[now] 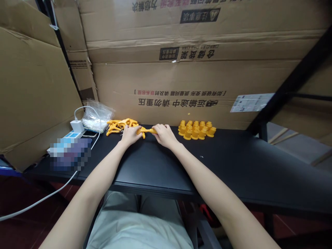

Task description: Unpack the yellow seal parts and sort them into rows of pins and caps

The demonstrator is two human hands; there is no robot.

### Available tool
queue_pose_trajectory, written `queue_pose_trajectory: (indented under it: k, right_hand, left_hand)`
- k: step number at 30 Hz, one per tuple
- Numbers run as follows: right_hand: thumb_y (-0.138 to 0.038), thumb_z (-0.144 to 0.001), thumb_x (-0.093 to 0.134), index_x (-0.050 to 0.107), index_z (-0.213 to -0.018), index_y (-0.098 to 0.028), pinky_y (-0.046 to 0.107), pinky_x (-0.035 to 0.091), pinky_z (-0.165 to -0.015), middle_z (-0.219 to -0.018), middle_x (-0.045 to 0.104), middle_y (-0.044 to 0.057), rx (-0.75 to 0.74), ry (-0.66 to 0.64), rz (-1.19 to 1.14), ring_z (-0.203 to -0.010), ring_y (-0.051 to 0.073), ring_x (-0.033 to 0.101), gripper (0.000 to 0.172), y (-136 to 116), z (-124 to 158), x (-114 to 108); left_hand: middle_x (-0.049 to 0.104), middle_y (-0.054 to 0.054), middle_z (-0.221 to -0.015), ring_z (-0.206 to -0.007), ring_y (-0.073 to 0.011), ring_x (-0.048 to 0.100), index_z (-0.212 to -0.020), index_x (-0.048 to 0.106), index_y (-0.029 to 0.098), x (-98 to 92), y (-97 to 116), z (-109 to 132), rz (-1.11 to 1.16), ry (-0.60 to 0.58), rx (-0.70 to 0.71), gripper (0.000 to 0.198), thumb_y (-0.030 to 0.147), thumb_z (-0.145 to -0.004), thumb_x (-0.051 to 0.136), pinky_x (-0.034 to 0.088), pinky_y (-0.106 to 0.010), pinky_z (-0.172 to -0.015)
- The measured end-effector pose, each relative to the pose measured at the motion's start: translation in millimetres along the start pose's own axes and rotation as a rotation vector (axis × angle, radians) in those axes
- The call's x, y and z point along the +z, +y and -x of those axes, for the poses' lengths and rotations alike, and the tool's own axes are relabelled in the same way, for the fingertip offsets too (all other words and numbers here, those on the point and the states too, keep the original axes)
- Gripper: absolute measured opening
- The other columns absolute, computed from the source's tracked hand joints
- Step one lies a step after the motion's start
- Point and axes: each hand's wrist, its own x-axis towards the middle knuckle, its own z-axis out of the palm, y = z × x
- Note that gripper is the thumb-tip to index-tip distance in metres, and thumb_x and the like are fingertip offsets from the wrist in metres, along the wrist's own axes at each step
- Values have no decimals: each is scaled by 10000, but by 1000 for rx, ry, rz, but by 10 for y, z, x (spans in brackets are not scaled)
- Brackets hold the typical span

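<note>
One slim yellow piece [147,130] | left hand [130,135], right hand [165,136] gripping | tapered, flanged pieces [195,132]

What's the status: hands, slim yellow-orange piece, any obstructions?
Left hand and right hand both gripping slim yellow-orange piece between them. Jumbled yellow-orange branching pieces close beside left hand. Yellow-orange cup-shaped pieces grouped right, apart from both hands.

Left of the held piece [148,130] lie a heap of pieces [113,128] and, farther left, a plastic bag [95,117]. Cups [195,133] stand to its right; cardboard [181,76] rises behind it.
</note>
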Motion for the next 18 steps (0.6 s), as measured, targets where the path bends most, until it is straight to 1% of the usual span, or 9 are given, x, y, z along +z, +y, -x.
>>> queue_pose_trajectory:
  k: [4, 7, 10, 12, 15, 18]
  right_hand:
    - [-144, -894, 425, 541, -1039, -157, 349, 292, -814, -996, 656, 110, 38, 86, 14, -905, 243, 543, 185, 47, -3, -13]
    - [-131, -866, 435, 531, -1045, -153, 352, 292, -827, -979, 652, 116, 89, 135, 5, -915, 247, 543, 205, 121, 17, -4]
    - [-162, -861, 446, 530, -1043, -157, 354, 297, -822, -979, 650, 122, 113, 142, -14, -914, 251, 548, 200, 182, 42, 20]
    - [-177, -862, 448, 531, -1036, -159, 355, 299, -818, -980, 654, 123, 119, 127, -29, -913, 252, 555, 194, 203, 54, 44]
    - [-183, -860, 445, 529, -1026, -170, 359, 299, -818, -976, 664, 117, 112, 101, -52, -905, 252, 563, 187, 210, 64, 84]
    - [-187, -861, 435, 525, -1025, -177, 362, 297, -825, -982, 668, 118, 105, 98, -66, -905, 253, 565, 187, 211, 68, 109]
  left_hand:
    - [726, -58, -895, -887, -213, 657, -1063, 691, 230, 13, -15, -28, -6, 4, -39, 273, 281, -846, 533, 411, -345, -906]
    - [726, -67, -906, -901, -215, 657, -1091, 680, 214, 21, -89, -49, -1, 59, -123, 310, 204, -856, 478, 427, -337, -888]
    - [722, -65, -938, -933, -217, 649, -1120, 657, 218, 25, -192, -59, 22, 122, -207, 345, 163, -851, 448, 430, -347, -886]
    - [707, -69, -1016, -996, -222, 629, -1147, 633, 218, 34, -259, -61, 36, 150, -231, 362, 152, -844, 446, 418, -363, -907]
    - [646, -106, -1159, -1114, -249, 568, -1268, 544, 201, 73, -343, -62, 29, 181, -225, 425, 187, -855, 443, 400, -399, -942]
    - [577, -142, -1255, -1191, -276, 505, -1398, 398, 185, 146, -411, -61, 13, 171, -227, 535, 232, -866, 442, 386, -432, -975]
